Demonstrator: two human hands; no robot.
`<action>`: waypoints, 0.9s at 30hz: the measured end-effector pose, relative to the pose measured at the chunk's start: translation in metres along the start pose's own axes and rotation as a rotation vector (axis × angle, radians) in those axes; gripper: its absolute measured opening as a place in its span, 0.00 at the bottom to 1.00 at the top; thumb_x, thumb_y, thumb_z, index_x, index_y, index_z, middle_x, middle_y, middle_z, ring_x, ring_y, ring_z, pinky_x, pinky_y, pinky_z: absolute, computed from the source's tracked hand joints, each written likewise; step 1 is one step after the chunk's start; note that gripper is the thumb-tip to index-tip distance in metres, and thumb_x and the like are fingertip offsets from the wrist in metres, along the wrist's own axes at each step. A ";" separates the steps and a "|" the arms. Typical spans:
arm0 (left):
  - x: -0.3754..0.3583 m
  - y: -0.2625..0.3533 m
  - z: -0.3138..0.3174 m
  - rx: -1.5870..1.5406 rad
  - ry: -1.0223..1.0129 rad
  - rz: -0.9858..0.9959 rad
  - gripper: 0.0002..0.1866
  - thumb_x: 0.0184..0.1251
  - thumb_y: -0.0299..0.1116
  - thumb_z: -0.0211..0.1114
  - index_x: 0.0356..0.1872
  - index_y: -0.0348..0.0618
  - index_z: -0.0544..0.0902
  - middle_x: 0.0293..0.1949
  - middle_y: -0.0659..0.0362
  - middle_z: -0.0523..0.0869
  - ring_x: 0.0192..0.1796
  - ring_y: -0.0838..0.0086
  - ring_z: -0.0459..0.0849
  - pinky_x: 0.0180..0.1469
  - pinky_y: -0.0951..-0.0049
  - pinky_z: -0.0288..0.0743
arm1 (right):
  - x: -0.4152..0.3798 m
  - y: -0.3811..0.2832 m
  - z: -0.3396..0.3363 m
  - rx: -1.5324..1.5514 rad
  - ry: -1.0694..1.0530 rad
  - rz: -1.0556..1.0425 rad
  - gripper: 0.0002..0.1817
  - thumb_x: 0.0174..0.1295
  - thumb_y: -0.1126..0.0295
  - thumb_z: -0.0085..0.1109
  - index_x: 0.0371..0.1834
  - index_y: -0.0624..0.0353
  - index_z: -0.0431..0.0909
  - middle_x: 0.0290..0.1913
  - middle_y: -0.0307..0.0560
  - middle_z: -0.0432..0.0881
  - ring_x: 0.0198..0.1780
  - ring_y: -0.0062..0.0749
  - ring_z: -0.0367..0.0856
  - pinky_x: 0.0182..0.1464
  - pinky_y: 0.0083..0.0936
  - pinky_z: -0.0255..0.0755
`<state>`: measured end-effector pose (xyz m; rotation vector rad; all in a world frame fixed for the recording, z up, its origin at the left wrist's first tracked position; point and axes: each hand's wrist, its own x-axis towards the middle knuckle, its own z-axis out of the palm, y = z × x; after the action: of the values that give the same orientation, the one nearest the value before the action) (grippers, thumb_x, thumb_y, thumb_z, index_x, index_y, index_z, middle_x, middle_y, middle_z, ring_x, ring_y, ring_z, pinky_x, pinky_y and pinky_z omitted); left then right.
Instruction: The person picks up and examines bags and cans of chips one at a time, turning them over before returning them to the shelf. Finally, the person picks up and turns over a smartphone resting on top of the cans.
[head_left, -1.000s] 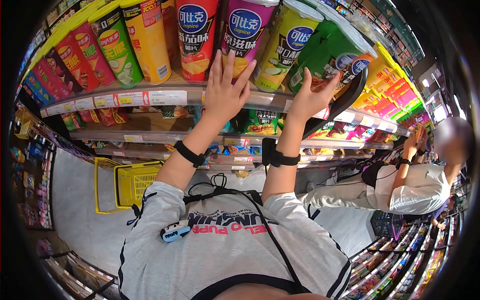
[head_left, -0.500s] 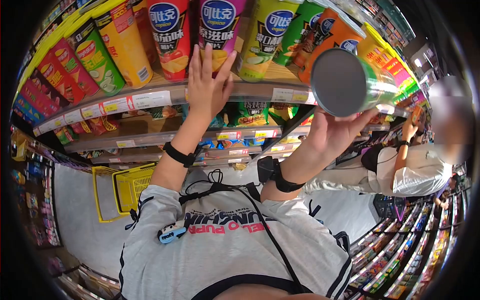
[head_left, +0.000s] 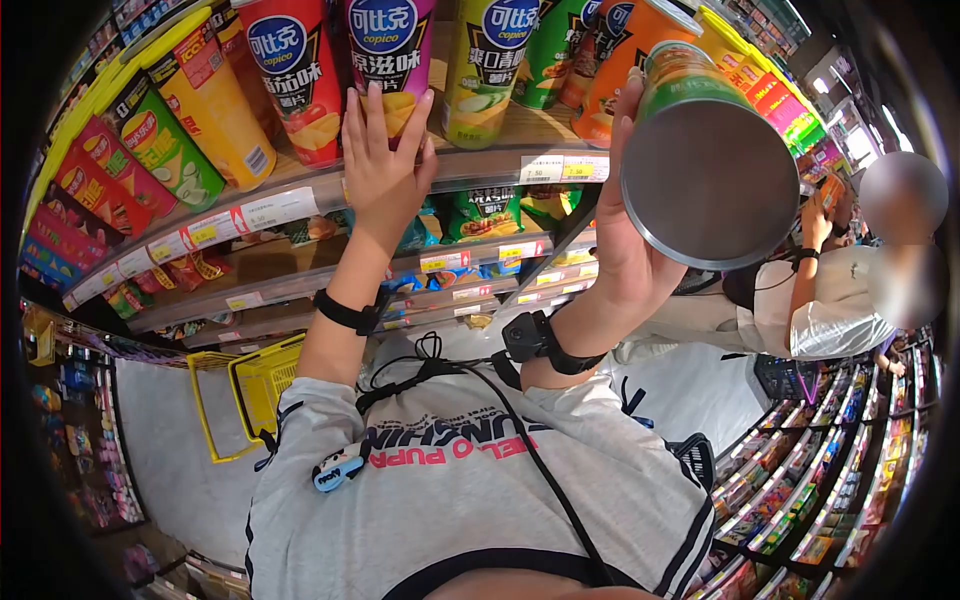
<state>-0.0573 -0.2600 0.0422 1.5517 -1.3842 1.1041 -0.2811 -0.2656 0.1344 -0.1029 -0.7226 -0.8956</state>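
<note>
My right hand [head_left: 637,235] is wrapped round a green chip can [head_left: 712,185], raised in front of the shelf with its grey metal bottom turned towards me. Most of its printed side is hidden from view. My left hand [head_left: 388,165] rests at the shelf edge with fingers stretched out, the fingertips against the lower part of a purple chip can [head_left: 390,45]. Beside that one stand a red chip can [head_left: 290,85] and a yellow-green chip can [head_left: 485,80], both upright on the wooden shelf. An orange chip can [head_left: 632,60] stands behind my right fingers.
Price tags [head_left: 562,168] line the shelf edge. Bagged snacks [head_left: 480,215] sit on the shelf below. A yellow shopping basket [head_left: 265,375] is on the floor at left. Another person [head_left: 835,300] stands at right, near curved shelves of packets [head_left: 800,480].
The green can has tilted, its metal bottom now facing me more and looking larger. My left hand stays at the purple can while the view has shifted slightly.
</note>
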 end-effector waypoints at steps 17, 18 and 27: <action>0.000 0.001 0.002 -0.051 0.031 -0.024 0.28 0.57 0.35 0.63 0.61 0.64 0.73 0.68 0.48 0.57 0.67 0.44 0.59 0.62 0.48 0.62 | 0.002 0.001 -0.012 0.033 -0.081 0.120 0.38 0.58 0.57 0.59 0.70 0.53 0.55 0.73 0.57 0.42 0.74 0.49 0.44 0.71 0.51 0.52; 0.000 0.001 0.002 -0.051 0.033 -0.022 0.28 0.57 0.35 0.63 0.61 0.64 0.73 0.68 0.48 0.57 0.67 0.44 0.59 0.62 0.48 0.62 | 0.002 0.000 -0.013 0.031 -0.083 0.123 0.37 0.58 0.57 0.59 0.70 0.53 0.55 0.73 0.57 0.42 0.74 0.50 0.44 0.71 0.51 0.53; -0.001 -0.001 0.001 0.007 -0.011 -0.024 0.30 0.55 0.36 0.64 0.63 0.65 0.71 0.67 0.44 0.58 0.67 0.44 0.61 0.63 0.51 0.61 | 0.007 0.010 0.000 -1.209 0.240 -0.488 0.26 0.61 0.72 0.57 0.63 0.62 0.63 0.54 0.48 0.73 0.53 0.31 0.72 0.55 0.28 0.66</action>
<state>-0.0564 -0.2606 0.0413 1.5775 -1.3678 1.0882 -0.2705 -0.2644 0.1406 -0.8994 0.1188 -1.6875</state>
